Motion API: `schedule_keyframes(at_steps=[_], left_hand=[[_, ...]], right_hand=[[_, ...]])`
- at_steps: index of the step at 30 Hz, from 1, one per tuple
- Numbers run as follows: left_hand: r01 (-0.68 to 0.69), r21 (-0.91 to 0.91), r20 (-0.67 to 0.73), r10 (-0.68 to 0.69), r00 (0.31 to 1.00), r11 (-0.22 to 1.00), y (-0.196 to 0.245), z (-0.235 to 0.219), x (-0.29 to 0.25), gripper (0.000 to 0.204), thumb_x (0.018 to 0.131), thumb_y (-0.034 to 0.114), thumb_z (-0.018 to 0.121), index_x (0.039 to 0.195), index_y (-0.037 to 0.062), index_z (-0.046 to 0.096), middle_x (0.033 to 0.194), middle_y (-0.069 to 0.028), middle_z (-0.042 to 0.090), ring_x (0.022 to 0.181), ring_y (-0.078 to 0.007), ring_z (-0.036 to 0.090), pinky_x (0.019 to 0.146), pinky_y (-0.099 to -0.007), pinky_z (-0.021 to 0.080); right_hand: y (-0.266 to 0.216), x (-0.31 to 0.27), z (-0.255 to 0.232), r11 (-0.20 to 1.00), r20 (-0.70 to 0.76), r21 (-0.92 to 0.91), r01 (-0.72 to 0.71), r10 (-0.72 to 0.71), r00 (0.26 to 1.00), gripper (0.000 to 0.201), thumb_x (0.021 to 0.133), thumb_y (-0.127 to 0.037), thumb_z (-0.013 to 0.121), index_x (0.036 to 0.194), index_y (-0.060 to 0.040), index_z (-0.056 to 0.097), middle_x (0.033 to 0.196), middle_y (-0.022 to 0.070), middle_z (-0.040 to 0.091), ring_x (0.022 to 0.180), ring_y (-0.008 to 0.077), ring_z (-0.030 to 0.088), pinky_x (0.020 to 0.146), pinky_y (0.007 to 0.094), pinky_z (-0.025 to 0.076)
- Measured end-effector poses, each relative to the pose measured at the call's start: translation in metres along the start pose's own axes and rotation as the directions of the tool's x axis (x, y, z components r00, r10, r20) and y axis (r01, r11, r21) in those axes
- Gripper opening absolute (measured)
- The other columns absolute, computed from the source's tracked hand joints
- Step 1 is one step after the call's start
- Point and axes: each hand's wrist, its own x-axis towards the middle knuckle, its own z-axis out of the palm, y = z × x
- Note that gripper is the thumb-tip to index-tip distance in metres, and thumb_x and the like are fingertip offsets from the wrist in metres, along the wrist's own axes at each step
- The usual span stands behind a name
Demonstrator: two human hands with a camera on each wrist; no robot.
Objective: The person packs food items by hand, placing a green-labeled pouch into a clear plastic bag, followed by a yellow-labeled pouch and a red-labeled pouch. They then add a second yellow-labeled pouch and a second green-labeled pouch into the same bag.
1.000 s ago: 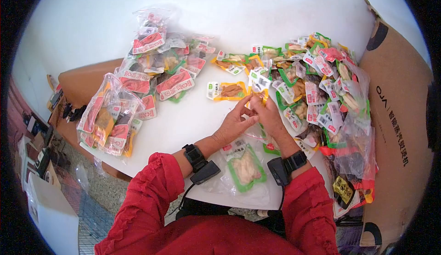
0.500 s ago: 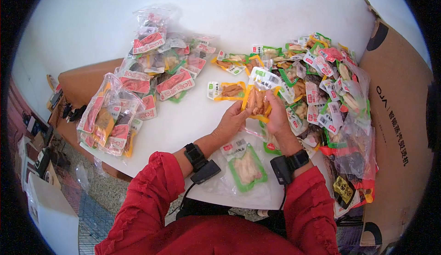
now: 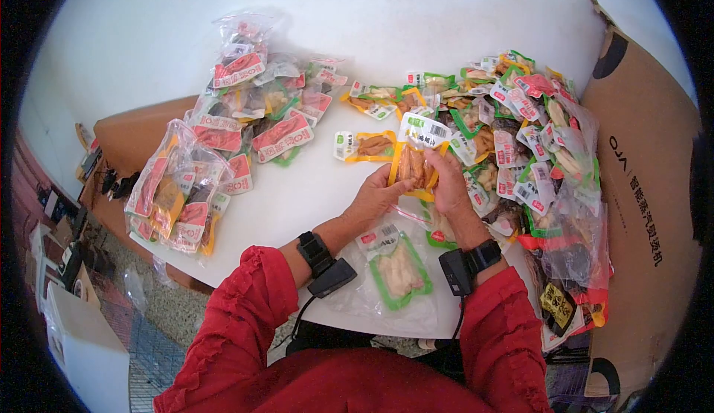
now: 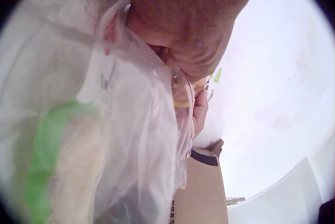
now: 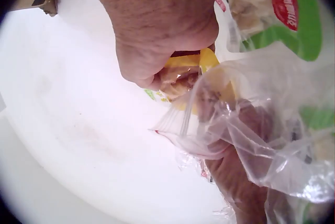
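Note:
Between both hands a yellow-edged snack pack of brown meat pieces is held above the table, its white barcode label pointing away from the body. My left hand pinches its left edge, thumb on the front. The right hand grips its right edge. Just nearer the body, a clear zip bag lies at the table's front edge, holding a green-edged pack of pale pieces. In the right wrist view the bag's clear plastic partly covers the left hand.
Another yellow-edged pack lies just beyond the left hand. A large heap of loose packs spreads on the right, beside a tall cardboard box. Filled clear bags with red labels are piled on the left of the white table.
The hands have moved apart with the yellow-edged pack between them. Its front, mostly hidden behind the fingers a second ago, now faces up. The surrounding piles stay put.

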Motion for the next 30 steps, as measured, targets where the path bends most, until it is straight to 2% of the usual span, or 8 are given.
schedule_keyframes(at_steps=[4, 14, 30], left_hand=[[-0.002, -0.008, 0.019, 0.003, 1.0, 1.0, -0.001, 0.0, 0.0, 0.027, 0.082, 0.018, 0.06, 0.104, 0.007, 0.05, 0.072, 0.0062, 0.047, 0.053, -0.0016, 0.036, 0.045, -0.0163, 0.029], [-0.027, -0.006, 0.037, 0.027, 0.999, 1.0, -0.01, -0.004, 0.003, 0.032, 0.082, 0.018, 0.06, 0.109, 0.0058, 0.05, 0.08, 0.0064, 0.052, 0.056, -0.0009, 0.035, 0.048, -0.0158, 0.029], [-0.032, 0.039, 0.06, 0.029, 0.998, 0.999, -0.003, 0.0, 0.0, 0.034, 0.082, 0.023, 0.059, 0.11, 0.0069, 0.049, 0.08, 0.0065, 0.051, 0.058, -0.0017, 0.037, 0.05, -0.0161, 0.031]], right_hand=[[0.003, 0.001, -0.003, 0.999, -0.012, -0.045, -0.014, 0.014, 1.0, 0.024, 0.083, -0.021, 0.051, 0.098, -0.0031, 0.055, 0.091, 0.0026, 0.056, 0.083, 0.0108, 0.053, 0.075, 0.026, 0.044], [0.001, -0.001, 0.0, 1.0, -0.027, 0.01, -0.018, 0.018, 0.999, 0.024, 0.083, -0.019, 0.051, 0.1, -0.0026, 0.054, 0.09, 0.0029, 0.056, 0.081, 0.0115, 0.055, 0.073, 0.0256, 0.046], [0.009, 0.004, -0.007, 1.0, -0.027, 0.016, -0.02, 0.021, 0.999, 0.023, 0.083, -0.02, 0.051, 0.098, -0.0032, 0.054, 0.088, 0.0022, 0.056, 0.078, 0.0109, 0.055, 0.071, 0.0248, 0.046]])
